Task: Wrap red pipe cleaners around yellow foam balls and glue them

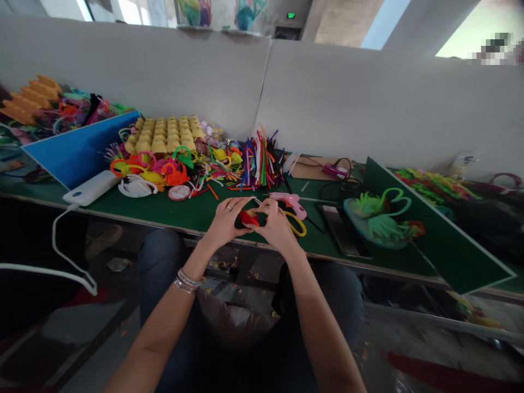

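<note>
A small red piece (249, 218), seemingly fuzzy, with a paler bit beside it, is held up between my two hands above the table's front edge. My left hand (228, 221), wearing a ring, grips it from the left with curled fingers and thumb. From the other side my right hand (273, 222) pinches it with thumb and fingertips. The fingers hide much of its shape. Just behind my right hand lies a pink glue gun (291, 203), and the yellow handle (301, 225) of what looks like scissors shows beside that hand.
Pipe cleaners (262, 164) stand bundled at the back, near a yellow egg tray (166, 136) and colourful fuzzy pieces (164, 170). A white power strip (90, 188) lies left. Rightward are a phone (344, 232), a dish (395, 245) of green fuzzy pieces and a green divider (446, 240).
</note>
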